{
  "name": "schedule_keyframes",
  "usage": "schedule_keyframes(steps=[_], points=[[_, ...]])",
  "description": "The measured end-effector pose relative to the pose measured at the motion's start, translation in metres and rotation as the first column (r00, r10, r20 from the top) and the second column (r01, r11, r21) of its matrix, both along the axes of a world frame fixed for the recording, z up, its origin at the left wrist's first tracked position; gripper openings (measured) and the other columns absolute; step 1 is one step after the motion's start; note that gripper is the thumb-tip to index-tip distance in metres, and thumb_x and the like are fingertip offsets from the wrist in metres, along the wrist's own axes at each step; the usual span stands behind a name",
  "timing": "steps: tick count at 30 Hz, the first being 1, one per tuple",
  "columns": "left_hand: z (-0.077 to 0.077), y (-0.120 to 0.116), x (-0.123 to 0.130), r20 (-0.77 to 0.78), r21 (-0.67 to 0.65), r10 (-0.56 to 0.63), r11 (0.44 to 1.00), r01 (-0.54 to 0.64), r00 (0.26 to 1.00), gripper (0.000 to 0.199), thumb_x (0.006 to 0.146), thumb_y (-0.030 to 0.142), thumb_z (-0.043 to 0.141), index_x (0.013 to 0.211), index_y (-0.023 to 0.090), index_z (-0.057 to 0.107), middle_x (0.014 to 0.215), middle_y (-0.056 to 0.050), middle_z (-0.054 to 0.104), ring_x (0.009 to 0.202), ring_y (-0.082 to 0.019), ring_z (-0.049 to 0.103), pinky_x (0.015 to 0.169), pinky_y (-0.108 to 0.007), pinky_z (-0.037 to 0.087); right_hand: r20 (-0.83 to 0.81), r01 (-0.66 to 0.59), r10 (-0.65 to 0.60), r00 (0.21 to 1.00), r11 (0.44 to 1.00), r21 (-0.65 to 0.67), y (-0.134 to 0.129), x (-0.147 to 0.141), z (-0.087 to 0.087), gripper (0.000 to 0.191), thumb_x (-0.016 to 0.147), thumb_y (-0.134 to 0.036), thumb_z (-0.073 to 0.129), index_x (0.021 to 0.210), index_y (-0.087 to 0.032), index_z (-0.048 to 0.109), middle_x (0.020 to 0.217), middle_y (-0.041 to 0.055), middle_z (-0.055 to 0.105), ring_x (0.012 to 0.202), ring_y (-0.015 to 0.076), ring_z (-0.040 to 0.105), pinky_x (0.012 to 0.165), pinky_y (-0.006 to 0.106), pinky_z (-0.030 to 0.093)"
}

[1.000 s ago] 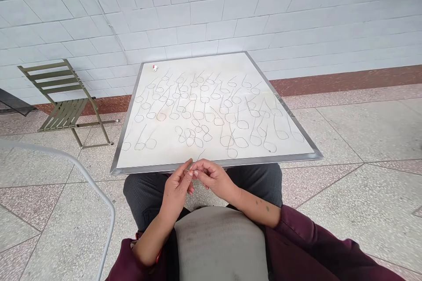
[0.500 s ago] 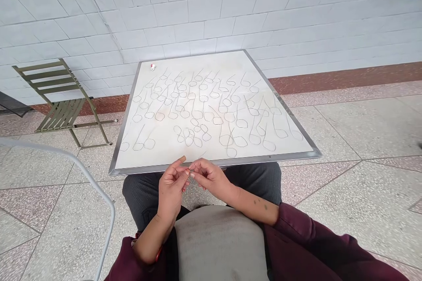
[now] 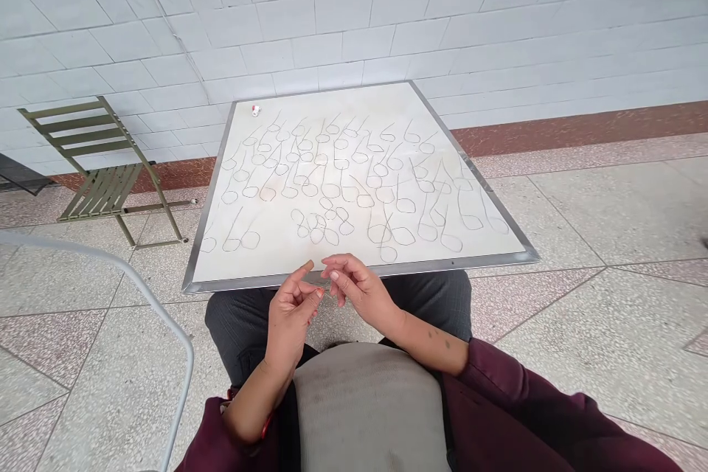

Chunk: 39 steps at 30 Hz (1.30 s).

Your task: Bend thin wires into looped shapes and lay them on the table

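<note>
My left hand (image 3: pixel 290 313) is just past the table's near edge, thumb and a finger pinched on a thin wire (image 3: pixel 326 290). The index finger of that hand points up, away from the pinch. Facing it is my right hand (image 3: pixel 359 291), its fingers loosely stretched and apart from the thumb, close to the wire; whether they touch it is hard to see. Many thin wire loops with long tails (image 3: pixel 406 205) lie in rows over the white tabletop (image 3: pixel 332 105). Nearer my hands is a cluster of small closed wire loops (image 3: pixel 317 230).
A metal rim (image 3: pixel 354 273) borders the table, close above my knees. At the far left corner sits a small white and red item (image 3: pixel 256 110). A green folding chair (image 3: pixel 99 169) stands left, with a grey curved tube (image 3: pixel 138 280) nearer me. Behind is a tiled wall (image 3: pixel 343 15).
My hands have come apart: the right hand has moved slightly right and up, its fingers loosened. The left hand keeps its pinch. The loops on the table lie as before.
</note>
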State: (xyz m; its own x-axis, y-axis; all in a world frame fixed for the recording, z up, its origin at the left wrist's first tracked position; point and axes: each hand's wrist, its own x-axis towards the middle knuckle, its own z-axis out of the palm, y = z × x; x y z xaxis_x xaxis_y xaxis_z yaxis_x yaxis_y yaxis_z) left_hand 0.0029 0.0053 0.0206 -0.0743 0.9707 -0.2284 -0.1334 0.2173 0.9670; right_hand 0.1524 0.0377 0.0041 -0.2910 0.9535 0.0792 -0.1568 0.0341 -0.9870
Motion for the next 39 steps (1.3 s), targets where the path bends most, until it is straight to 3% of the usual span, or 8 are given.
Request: schedule_keyframes(steps=[3, 6, 12, 18, 26, 33, 36, 39], points=[[0.000, -0.001, 0.000, -0.014, -0.014, -0.037, 0.999, 0.037, 0.999, 0.052, 0.078, 0.031, 0.069, 0.127, 0.021, 0.056, 0.068, 0.006, 0.057, 0.051, -0.005, 0.038, 0.050, -0.020, 0.032, 0.054, -0.009, 0.005, 0.999, 0.997, 0.076, -0.001, 0.000, -0.003, 0.031, 0.096, -0.033, 0.043, 0.126, -0.025, 0.049, 0.096, 0.0038, 0.061, 0.069, 0.0107, 0.057, 0.051, 0.022, 0.051], [-0.002, -0.001, 0.000, -0.038, 0.000, -0.051, 0.999, 0.051, 0.998, 0.052, 0.079, 0.030, 0.068, 0.128, 0.021, 0.055, 0.068, 0.005, 0.057, 0.054, -0.006, 0.043, 0.054, -0.021, 0.037, 0.233, -0.023, -0.018, 0.972, 0.985, 0.170, -0.002, 0.002, -0.005, 0.037, 0.098, -0.030, 0.037, 0.135, -0.027, 0.044, 0.089, 0.0022, 0.061, 0.065, 0.0105, 0.055, 0.054, 0.023, 0.051], [-0.007, -0.002, 0.001, -0.121, 0.022, -0.073, 0.997, 0.076, 0.990, 0.057, 0.078, 0.026, 0.066, 0.132, 0.018, 0.049, 0.071, 0.004, 0.059, 0.057, -0.009, 0.049, 0.059, -0.023, 0.043, 0.562, -0.132, -0.124, 0.818, 0.910, 0.393, 0.002, 0.008, -0.003, 0.048, 0.098, -0.023, 0.033, 0.146, -0.023, 0.033, 0.088, 0.0047, 0.064, 0.072, 0.0157, 0.058, 0.073, 0.035, 0.054], [-0.003, -0.003, 0.003, -0.151, 0.031, -0.084, 0.996, 0.089, 0.985, 0.058, 0.080, 0.025, 0.064, 0.134, 0.019, 0.046, 0.071, 0.004, 0.059, 0.056, -0.008, 0.047, 0.058, -0.023, 0.041, 0.573, -0.064, -0.211, 0.792, 0.905, 0.421, 0.001, 0.006, -0.006, 0.047, 0.097, -0.021, 0.037, 0.144, -0.023, 0.035, 0.083, 0.0018, 0.064, 0.068, 0.0139, 0.058, 0.070, 0.030, 0.054], [-0.002, -0.004, 0.004, -0.155, 0.021, -0.096, 0.995, 0.100, 0.983, 0.056, 0.080, 0.024, 0.063, 0.134, 0.020, 0.046, 0.073, 0.003, 0.059, 0.054, -0.008, 0.047, 0.052, -0.021, 0.039, 0.639, -0.116, -0.303, 0.707, 0.842, 0.527, 0.000, 0.006, -0.007, 0.057, 0.092, -0.007, 0.032, 0.143, -0.030, 0.037, 0.082, 0.0011, 0.054, 0.061, 0.0114, 0.049, 0.055, 0.023, 0.049], [0.000, -0.005, 0.003, -0.144, 0.035, -0.103, 0.993, 0.109, 0.984, 0.055, 0.082, 0.027, 0.062, 0.134, 0.020, 0.046, 0.071, 0.004, 0.057, 0.053, -0.009, 0.048, 0.052, -0.022, 0.042, 0.392, 0.062, -0.249, 0.886, 0.900, 0.431, 0.003, 0.007, -0.011, 0.030, 0.097, -0.018, 0.040, 0.125, -0.023, 0.048, 0.079, -0.0008, 0.060, 0.051, 0.0080, 0.050, 0.054, 0.022, 0.049], [-0.001, -0.005, 0.004, -0.178, 0.051, -0.087, 0.994, 0.098, 0.980, 0.055, 0.081, 0.026, 0.063, 0.133, 0.020, 0.047, 0.073, 0.003, 0.059, 0.057, -0.009, 0.050, 0.057, -0.023, 0.045, 0.427, 0.002, -0.286, 0.858, 0.833, 0.554, 0.004, 0.010, -0.016, 0.032, 0.095, -0.010, 0.037, 0.118, -0.022, 0.055, 0.083, 0.0012, 0.058, 0.055, 0.0082, 0.050, 0.054, 0.022, 0.047], [-0.004, -0.005, 0.004, -0.232, 0.077, -0.065, 0.993, 0.084, 0.971, 0.055, 0.081, 0.025, 0.062, 0.134, 0.020, 0.047, 0.074, 0.003, 0.060, 0.059, -0.010, 0.052, 0.060, -0.024, 0.047, 0.522, -0.092, -0.359, 0.773, 0.751, 0.653, 0.007, 0.014, -0.021, 0.043, 0.090, -0.002, 0.034, 0.122, -0.023, 0.055, 0.087, 0.0036, 0.057, 0.069, 0.0116, 0.054, 0.055, 0.022, 0.045]])
